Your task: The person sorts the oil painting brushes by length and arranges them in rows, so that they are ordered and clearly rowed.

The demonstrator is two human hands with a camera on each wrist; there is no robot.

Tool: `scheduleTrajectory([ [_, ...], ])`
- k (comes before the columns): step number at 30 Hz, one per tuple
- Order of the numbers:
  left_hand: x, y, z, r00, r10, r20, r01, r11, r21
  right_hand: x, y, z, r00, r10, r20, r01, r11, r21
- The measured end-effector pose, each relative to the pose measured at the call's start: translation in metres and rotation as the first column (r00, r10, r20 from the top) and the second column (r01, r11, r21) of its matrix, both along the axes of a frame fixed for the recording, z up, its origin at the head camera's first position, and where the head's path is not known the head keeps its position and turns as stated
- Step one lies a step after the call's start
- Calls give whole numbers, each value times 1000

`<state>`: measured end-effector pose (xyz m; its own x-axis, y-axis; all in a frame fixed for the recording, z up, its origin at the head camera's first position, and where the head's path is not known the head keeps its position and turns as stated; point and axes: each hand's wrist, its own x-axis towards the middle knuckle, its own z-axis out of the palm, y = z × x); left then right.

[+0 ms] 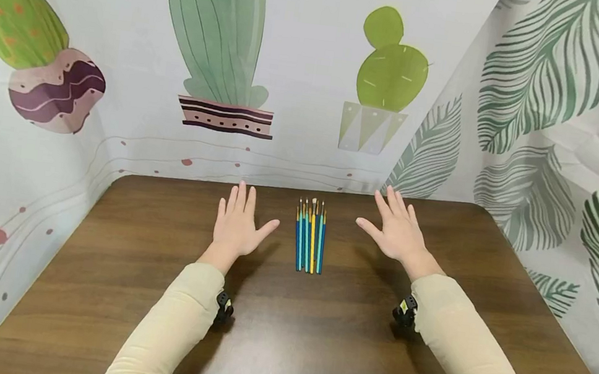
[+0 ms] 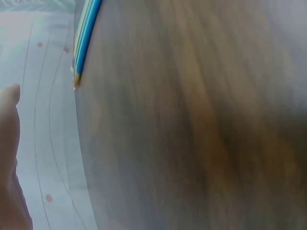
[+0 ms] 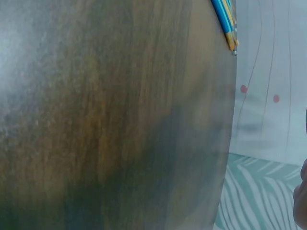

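Several slim paintbrushes lie side by side near the table's far edge, bristles pointing away from me. Most handles are blue or turquoise, and one is yellow. To their left is my left hand, fingers straight and thumb spread toward the brushes without touching them. On the other side my right hand is likewise spread and holds nothing, its thumb pointing toward the brushes. The left wrist view catches some brushes at its top and part of the left hand. In the right wrist view, brush tips show at the top.
The brown wooden table reaches back to a white backdrop printed with cacti and leaves. Small black devices sit at both wrists, one at the left wrist and one at the right wrist.
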<state>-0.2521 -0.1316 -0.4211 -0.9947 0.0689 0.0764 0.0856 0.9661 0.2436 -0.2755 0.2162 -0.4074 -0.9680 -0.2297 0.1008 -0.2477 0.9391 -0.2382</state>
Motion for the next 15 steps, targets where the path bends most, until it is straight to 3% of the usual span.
scheduleTrajectory([
  [15, 1, 0, -6, 1000, -8, 9, 8, 998, -56, -3, 1, -2, 999, -37, 16, 37, 999, 21],
])
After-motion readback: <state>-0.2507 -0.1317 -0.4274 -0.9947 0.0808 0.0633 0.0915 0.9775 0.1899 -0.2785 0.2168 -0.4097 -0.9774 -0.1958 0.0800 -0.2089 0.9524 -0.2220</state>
